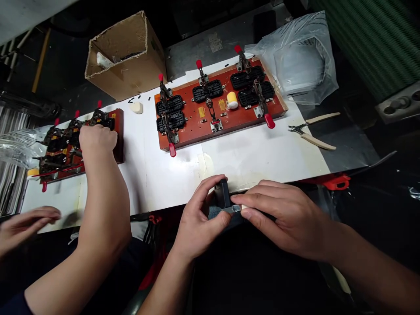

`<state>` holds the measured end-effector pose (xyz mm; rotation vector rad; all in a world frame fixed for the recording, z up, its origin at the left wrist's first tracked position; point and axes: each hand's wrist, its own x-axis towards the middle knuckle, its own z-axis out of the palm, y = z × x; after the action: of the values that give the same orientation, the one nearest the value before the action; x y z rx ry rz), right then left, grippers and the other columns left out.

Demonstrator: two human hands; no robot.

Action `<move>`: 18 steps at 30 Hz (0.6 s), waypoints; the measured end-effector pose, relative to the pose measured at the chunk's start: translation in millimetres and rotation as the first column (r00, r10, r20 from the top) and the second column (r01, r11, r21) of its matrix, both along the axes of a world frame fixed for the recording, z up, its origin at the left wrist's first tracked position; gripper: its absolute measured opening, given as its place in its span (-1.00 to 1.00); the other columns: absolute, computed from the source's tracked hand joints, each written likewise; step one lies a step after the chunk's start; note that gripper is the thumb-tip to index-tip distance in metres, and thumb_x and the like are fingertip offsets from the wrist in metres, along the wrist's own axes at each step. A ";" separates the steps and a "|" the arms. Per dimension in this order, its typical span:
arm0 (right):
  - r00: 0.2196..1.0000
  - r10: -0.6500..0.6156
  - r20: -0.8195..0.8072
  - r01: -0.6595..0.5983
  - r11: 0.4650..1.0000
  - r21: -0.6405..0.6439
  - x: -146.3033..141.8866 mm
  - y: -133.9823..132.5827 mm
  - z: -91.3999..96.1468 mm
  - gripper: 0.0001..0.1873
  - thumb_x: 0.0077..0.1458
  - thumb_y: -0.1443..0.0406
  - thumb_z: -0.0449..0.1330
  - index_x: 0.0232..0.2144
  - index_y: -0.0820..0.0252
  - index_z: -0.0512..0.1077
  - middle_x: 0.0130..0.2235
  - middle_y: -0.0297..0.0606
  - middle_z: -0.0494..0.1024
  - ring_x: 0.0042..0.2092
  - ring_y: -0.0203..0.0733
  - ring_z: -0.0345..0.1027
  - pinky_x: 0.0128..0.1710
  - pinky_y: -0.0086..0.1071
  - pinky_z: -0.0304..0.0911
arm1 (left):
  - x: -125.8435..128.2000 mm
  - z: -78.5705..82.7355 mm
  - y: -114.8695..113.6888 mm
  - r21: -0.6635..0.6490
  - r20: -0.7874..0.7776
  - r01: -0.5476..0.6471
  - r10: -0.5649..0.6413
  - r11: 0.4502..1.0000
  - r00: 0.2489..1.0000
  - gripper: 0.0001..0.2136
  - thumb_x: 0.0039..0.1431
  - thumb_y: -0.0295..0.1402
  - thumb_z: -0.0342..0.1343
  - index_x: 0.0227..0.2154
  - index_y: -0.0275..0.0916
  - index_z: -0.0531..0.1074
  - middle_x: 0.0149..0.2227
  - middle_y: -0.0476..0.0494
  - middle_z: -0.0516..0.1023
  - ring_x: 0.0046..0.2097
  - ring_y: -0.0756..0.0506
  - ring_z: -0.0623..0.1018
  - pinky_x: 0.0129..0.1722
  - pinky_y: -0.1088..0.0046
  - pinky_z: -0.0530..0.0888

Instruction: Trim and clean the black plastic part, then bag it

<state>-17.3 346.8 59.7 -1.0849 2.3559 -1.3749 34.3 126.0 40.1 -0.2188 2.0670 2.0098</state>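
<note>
At the near edge of the white table top, both my hands close round a small black plastic part. My left hand pinches it from the left with thumb and fingers. My right hand holds its right side, fingers pressed together over a grey strip below it. Straight ahead lies a red-brown fixture board carrying several black parts under red-handled toggle clamps, with a yellow-and-white roll in its middle.
A co-worker's arm reaches from the lower left onto a second clamp board; their other hand hovers at the left edge. A cardboard box stands behind, plastic bags at back right, cream-handled pliers to the right.
</note>
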 end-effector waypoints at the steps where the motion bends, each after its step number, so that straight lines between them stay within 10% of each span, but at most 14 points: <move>1: 1.000 -0.004 -0.003 0.004 1.000 -0.002 0.3 -0.5 -0.3 -0.71 0.41 0.38 0.16 0.13 0.30 0.50 -0.04 -0.20 0.66 -0.08 -0.15 0.50 -0.03 -0.23 0.36 | 0.3 0.5 0.7 -0.002 -0.008 -0.012 0.012 1.000 1.000 -0.45 0.18 -0.52 0.30 0.23 -0.06 0.43 0.26 -0.17 0.44 0.24 -0.28 0.48 0.24 0.22 0.45; 18: 0.997 -0.060 -0.042 0.060 0.998 -0.001 5.8 -6.2 0.6 -0.70 0.40 0.39 0.16 0.11 0.35 0.51 -0.08 -0.15 0.65 -0.13 -0.11 0.48 -0.07 -0.19 0.37 | 5.1 1.7 0.5 -0.006 -0.056 -0.070 0.070 0.998 0.996 -0.46 0.20 -0.51 0.33 0.21 -0.02 0.41 0.25 -0.14 0.42 0.23 -0.21 0.48 0.25 0.26 0.44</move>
<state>-11.5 340.6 60.3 -1.0614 2.4371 -1.3845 39.4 126.5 41.8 -0.2426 2.1292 2.0711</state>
